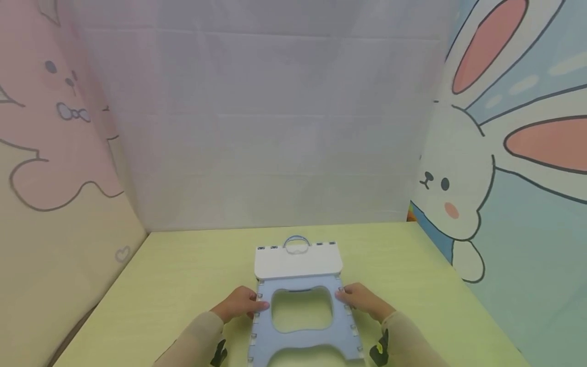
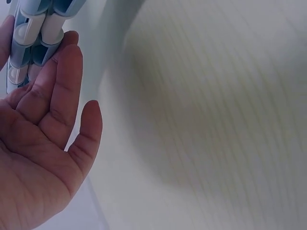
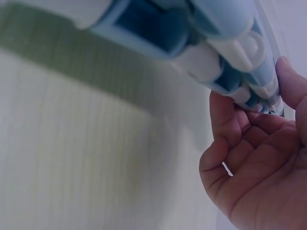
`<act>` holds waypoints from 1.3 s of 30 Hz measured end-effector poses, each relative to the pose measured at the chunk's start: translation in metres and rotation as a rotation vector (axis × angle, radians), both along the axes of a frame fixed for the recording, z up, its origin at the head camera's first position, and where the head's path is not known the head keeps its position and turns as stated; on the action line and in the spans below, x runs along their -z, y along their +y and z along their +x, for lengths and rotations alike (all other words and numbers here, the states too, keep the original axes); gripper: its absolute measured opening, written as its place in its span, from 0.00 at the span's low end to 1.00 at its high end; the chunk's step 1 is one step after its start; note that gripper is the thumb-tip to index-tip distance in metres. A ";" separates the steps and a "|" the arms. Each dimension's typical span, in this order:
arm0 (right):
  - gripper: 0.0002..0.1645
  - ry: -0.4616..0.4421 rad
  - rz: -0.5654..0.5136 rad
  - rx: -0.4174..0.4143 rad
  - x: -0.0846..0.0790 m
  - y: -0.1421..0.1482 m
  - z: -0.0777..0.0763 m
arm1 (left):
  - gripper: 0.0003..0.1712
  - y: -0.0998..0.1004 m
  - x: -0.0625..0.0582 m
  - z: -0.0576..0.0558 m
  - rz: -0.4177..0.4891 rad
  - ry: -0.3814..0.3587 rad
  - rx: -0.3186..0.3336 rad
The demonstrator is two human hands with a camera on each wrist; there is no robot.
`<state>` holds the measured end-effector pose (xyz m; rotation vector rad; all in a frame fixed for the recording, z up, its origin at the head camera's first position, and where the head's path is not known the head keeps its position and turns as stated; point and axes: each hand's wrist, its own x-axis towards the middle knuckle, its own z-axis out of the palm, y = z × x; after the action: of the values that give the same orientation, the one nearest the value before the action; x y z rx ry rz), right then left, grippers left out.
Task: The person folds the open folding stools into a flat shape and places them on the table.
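Note:
A folding step stool [image 1: 302, 337] with light blue legs and a white top panel [image 1: 298, 262] is folded nearly flat in the middle of the head view. Its thin carrying handle [image 1: 296, 237] points to the far side. My left hand [image 1: 239, 302] grips the left edge, thumb over the blue face and fingers behind. On the opposite edge my right hand [image 1: 366, 299] pinches it the same way. Both wrist views show the jointed blue and white side edge [image 3: 240, 48] between thumb and fingers, held above the table. The stool's underside is mostly hidden.
A pale yellow-green table [image 1: 197, 265] lies under the stool. Behind it hangs a plain whitish sheet [image 1: 275, 127]. Cartoon-printed panels stand at the left [image 1: 55, 168] and at the right [image 1: 527, 244].

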<state>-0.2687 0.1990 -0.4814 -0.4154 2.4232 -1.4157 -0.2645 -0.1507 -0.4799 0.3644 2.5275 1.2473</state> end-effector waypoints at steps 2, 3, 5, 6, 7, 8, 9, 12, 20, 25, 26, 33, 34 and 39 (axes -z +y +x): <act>0.19 0.002 0.005 0.005 0.000 0.001 0.000 | 0.15 0.002 -0.001 -0.001 -0.004 0.005 0.001; 0.19 0.004 0.009 0.008 0.001 0.001 0.000 | 0.15 0.003 -0.001 -0.001 -0.006 0.006 -0.001; 0.19 0.003 0.013 0.016 0.001 0.002 0.000 | 0.15 0.004 -0.003 -0.001 -0.011 0.010 -0.008; 0.20 0.001 0.016 0.021 0.001 0.002 0.000 | 0.15 0.005 -0.003 -0.001 -0.011 0.009 -0.014; 0.20 -0.001 0.016 0.024 0.001 0.002 0.000 | 0.15 0.006 -0.003 -0.001 -0.015 0.007 -0.022; 0.20 -0.005 0.015 0.026 0.001 0.002 0.000 | 0.15 0.006 -0.004 0.000 -0.018 0.004 -0.030; 0.20 -0.009 0.013 0.028 0.001 0.002 0.000 | 0.15 0.007 -0.004 0.000 -0.023 0.003 -0.038; 0.20 -0.021 0.003 0.027 0.003 0.001 0.000 | 0.16 0.007 -0.003 0.000 -0.032 -0.001 -0.051; 0.20 -0.025 0.007 0.046 0.005 -0.001 -0.001 | 0.17 0.006 -0.003 -0.003 -0.054 0.007 -0.070; 0.20 -0.028 0.026 0.030 0.010 -0.002 0.000 | 0.18 0.006 0.000 -0.001 -0.069 -0.011 -0.091; 0.19 -0.031 0.026 0.027 0.011 -0.002 0.001 | 0.18 0.006 0.001 0.000 -0.065 -0.011 -0.091; 0.19 -0.034 0.040 0.013 0.015 -0.002 0.002 | 0.17 0.005 0.005 0.004 -0.058 -0.020 -0.096; 0.18 -0.032 0.046 0.018 0.015 -0.002 0.002 | 0.17 0.006 0.005 0.005 -0.061 -0.018 -0.095; 0.18 -0.034 0.078 0.055 0.013 -0.004 0.003 | 0.19 0.007 0.005 0.004 -0.064 -0.001 -0.088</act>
<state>-0.2656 0.1953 -0.4940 -0.3055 2.4711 -1.3334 -0.2604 -0.1438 -0.4852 0.2398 2.6011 1.1939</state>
